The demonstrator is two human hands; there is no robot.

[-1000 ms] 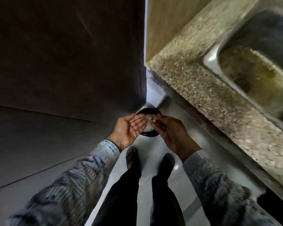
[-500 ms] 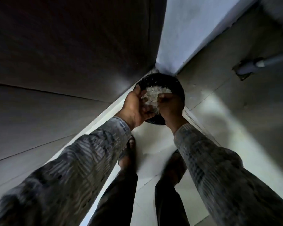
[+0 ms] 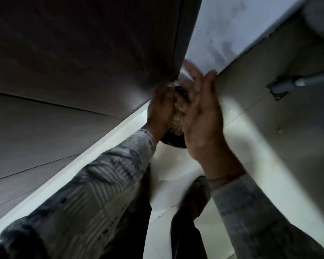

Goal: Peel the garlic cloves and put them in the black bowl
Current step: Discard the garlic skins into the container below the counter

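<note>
A round black container (image 3: 173, 142) stands on the pale floor in the corner, mostly hidden by my hands. Whitish papery garlic skins (image 3: 177, 125) show inside it between my hands. My left hand (image 3: 160, 113) is at the container's left side with its fingers curled inward; what they hold is hidden. My right hand (image 3: 200, 116) is over the right side, back toward me, with blurred fingers stretched out and apart. No whole garlic cloves can be made out.
A dark cabinet panel (image 3: 73, 62) rises on the left, with a white wall (image 3: 223, 30) beyond the container. A grey pipe (image 3: 297, 83) enters the floor at the right. My legs and a sandalled foot (image 3: 198, 193) stand just below the container.
The view has dropped lower and closer to the container. My cupped hands with the skins have gone down over it, and my right hand has spread its fingers.
</note>
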